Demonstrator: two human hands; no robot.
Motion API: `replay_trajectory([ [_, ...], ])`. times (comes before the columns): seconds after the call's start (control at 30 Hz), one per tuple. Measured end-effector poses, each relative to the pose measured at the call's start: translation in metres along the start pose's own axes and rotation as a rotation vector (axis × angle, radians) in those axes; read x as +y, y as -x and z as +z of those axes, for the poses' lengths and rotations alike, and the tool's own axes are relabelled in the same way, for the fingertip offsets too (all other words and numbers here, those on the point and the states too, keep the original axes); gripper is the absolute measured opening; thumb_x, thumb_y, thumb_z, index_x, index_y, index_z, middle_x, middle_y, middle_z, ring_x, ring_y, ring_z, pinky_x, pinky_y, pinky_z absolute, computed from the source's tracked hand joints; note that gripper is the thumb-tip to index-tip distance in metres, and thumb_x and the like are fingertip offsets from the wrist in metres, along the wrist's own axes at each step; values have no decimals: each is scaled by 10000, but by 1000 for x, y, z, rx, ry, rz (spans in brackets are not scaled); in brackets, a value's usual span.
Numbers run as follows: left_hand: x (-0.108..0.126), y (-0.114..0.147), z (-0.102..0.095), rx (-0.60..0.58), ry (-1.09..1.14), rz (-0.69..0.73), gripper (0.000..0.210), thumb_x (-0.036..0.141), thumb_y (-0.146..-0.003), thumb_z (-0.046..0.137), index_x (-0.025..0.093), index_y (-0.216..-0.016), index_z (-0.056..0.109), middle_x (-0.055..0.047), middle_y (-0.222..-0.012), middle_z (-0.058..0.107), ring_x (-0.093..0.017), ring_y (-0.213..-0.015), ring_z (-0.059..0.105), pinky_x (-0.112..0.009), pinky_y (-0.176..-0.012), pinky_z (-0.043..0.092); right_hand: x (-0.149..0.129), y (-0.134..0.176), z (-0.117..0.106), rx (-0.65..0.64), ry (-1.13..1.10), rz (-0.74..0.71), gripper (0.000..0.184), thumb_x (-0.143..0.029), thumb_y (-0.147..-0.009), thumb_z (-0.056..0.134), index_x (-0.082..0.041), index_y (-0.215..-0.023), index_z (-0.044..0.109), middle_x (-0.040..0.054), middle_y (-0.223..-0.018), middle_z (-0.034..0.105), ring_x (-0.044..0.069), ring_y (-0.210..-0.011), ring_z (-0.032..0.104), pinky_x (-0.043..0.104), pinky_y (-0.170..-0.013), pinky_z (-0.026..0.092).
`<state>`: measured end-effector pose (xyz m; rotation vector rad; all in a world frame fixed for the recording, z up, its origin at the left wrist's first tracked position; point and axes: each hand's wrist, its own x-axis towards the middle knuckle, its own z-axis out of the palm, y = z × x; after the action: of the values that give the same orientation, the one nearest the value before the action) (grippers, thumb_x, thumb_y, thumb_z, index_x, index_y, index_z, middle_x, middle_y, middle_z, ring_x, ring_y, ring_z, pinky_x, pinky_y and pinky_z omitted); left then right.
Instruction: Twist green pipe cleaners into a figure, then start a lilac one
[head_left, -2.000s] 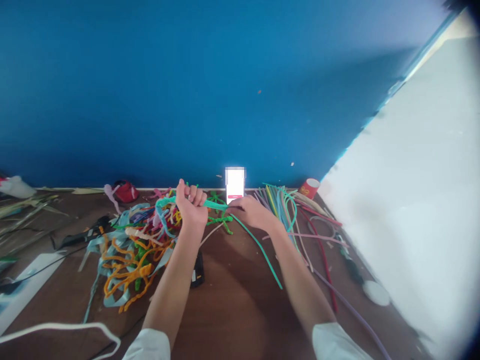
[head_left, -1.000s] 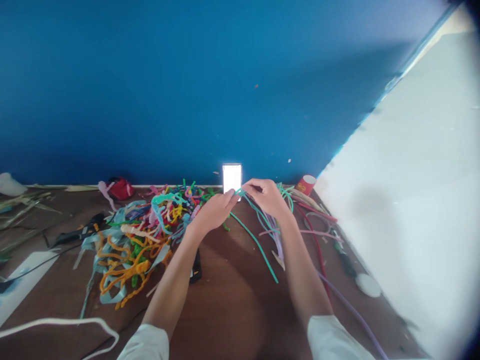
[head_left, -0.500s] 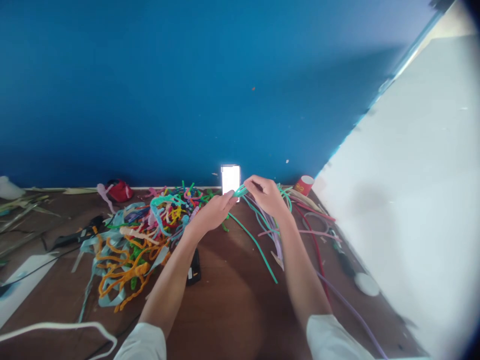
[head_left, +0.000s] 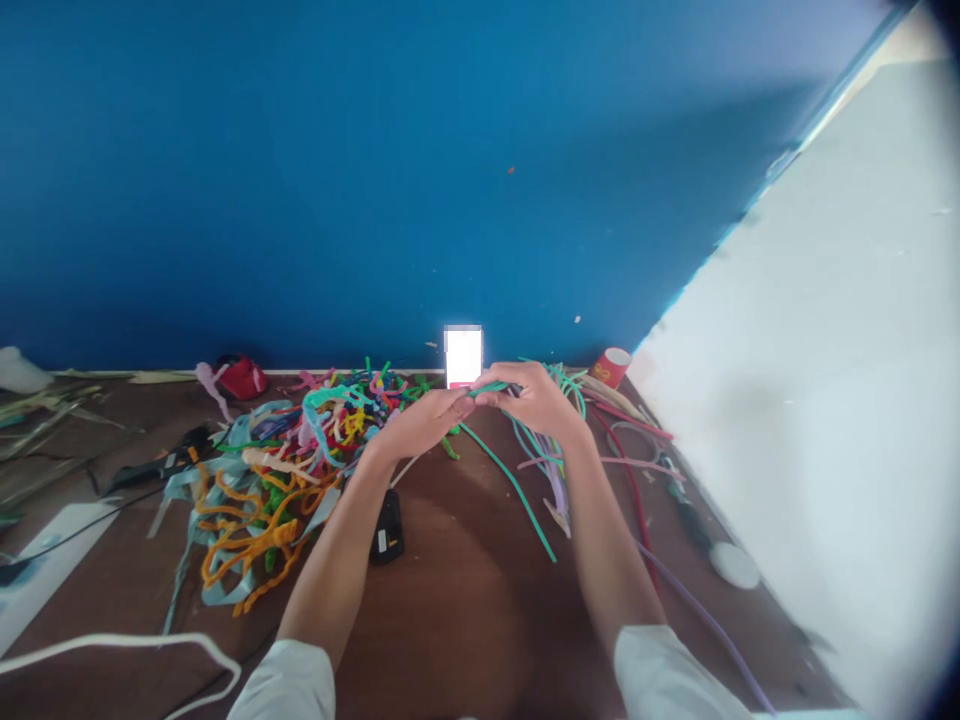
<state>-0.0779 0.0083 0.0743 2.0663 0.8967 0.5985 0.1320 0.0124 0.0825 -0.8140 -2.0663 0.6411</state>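
Teal pipe cleaners [head_left: 489, 387] are bunched between my two hands, just in front of the lit phone. My left hand [head_left: 421, 422] pinches the bunch at its left end. On the other side, the curled fingers of my right hand [head_left: 536, 402] close round it, hiding part of the bunch. One teal strand [head_left: 516, 490] trails from near my left fingertips down onto the brown table. Behind and below my right hand lie more teal and lilac pipe cleaners [head_left: 556, 485].
A bright phone [head_left: 463, 355] stands against the blue wall. To the left spreads a tangled heap of colourful pipe cleaners [head_left: 259, 540], with a black device [head_left: 388, 530] near my left forearm. A red cup [head_left: 611, 368] and a green-handled tool [head_left: 690, 515] lie at right.
My right hand has come slightly lower and its fingers have curled further round the teal bunch. My left hand stays nearly where it was, still pinching.
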Motion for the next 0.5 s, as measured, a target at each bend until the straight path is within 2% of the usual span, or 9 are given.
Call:
replay_trajectory([
  [0.13, -2, -1, 3, -1, 51, -21, 426, 510, -988, 332, 176, -747, 439, 13, -696, 420, -113, -644, 360, -244, -576, 302, 0, 1, -1, 0, 2, -6, 150, -319, -894, 652, -204, -901, 748, 23, -849, 724, 143, -769, 627, 262, -727, 430],
  [0.23, 0, -2, 7, 4, 235, -66, 393, 518, -973, 366, 175, -817, 478, 9, -737, 445, -108, -645, 379, -234, -568, 316, 0, 0, -1, 5, 3, -21, 186, -322, -921, 614, -193, -864, 735, 23, -831, 713, 137, -762, 617, 257, -731, 426],
  [0.33, 4, -3, 10, -41, 430, -127, 360, 517, -963, 392, 181, -898, 502, 13, -745, 466, -94, -602, 391, -221, -544, 329, -1, 0, 0, -11, 2, -34, 223, -335, -936, 592, -187, -831, 720, 21, -816, 708, 134, -757, 614, 257, -742, 426],
  [0.5, 3, -5, 10, -19, 629, -127, 346, 512, -938, 480, 171, -881, 497, 27, -742, 438, -58, -561, 371, -191, -515, 298, -2, -1, 3, 13, 4, -30, 199, -336, -928, 602, -195, -847, 716, 19, -817, 716, 141, -766, 632, 255, -743, 441],
])
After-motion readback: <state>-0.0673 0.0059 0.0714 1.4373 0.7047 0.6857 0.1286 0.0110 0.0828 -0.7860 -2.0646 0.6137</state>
